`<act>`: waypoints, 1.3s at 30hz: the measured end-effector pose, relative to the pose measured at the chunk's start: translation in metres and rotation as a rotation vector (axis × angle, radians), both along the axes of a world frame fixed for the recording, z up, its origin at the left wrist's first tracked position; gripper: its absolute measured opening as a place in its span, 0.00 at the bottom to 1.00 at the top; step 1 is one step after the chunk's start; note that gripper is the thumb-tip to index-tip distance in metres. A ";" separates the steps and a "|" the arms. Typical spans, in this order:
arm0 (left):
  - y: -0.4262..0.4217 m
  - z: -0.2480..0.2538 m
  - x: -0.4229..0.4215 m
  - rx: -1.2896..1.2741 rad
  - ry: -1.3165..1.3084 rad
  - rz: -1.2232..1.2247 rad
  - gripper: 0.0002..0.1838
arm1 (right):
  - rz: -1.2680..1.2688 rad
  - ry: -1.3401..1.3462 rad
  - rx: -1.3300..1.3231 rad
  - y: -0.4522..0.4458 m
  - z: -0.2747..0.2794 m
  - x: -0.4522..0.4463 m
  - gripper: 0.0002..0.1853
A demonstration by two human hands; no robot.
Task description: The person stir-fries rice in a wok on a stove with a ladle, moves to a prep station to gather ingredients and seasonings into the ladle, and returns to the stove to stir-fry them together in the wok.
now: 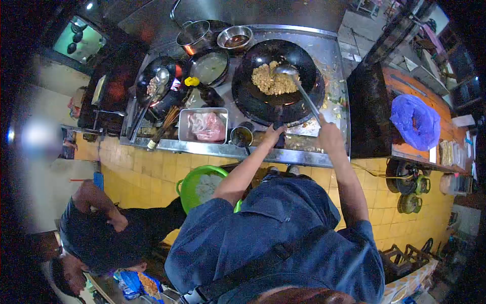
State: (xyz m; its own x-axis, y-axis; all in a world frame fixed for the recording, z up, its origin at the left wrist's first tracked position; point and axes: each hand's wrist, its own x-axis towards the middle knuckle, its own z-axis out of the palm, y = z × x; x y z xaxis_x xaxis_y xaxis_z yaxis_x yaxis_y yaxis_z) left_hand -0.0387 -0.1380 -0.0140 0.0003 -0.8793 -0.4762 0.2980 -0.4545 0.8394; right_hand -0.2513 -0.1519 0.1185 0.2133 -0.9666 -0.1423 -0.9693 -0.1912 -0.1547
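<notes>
My left hand [272, 137] is closed around the handle of a large black wok [276, 50] on the stove. Brown chopped food [271, 83] lies heaped in the middle of this wok. In my right hand [330, 137] is the long handle of a metal ladle [307, 97], whose bowl rests in the food. Left of the wok handle stands a small dark pot [242, 136]. Beside that, a rectangular metal tray [181, 127] holds pink raw meat [208, 125] with clear plastic over part of it.
A smaller wok [161, 63] with another ladle [162, 77], a pan of liquid [209, 68] and a metal bowl [235, 38] share the stove. A green basin [185, 182] sits on the floor. Another person [109, 233] is at lower left. A blue-purple bag [415, 121] lies on the right counter.
</notes>
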 end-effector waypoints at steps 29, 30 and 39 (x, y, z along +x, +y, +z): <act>0.056 0.186 -0.031 0.213 0.647 -0.047 0.10 | 0.273 -0.158 0.135 0.019 0.127 -0.014 0.24; 0.060 0.199 -0.025 0.283 0.643 -0.115 0.09 | 0.284 -0.191 0.154 0.022 0.121 -0.018 0.25; 0.082 0.157 -0.017 0.220 0.300 -0.048 0.08 | 0.120 -0.135 0.162 0.059 0.108 0.000 0.26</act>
State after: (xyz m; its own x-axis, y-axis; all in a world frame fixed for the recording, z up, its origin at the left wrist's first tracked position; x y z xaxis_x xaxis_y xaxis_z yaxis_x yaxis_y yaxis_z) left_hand -0.0559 -0.0558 0.1435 -0.2066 -0.7513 -0.6268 0.4899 -0.6339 0.5984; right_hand -0.2508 -0.0931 0.2269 0.3527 -0.9000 -0.2561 -0.9097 -0.2656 -0.3193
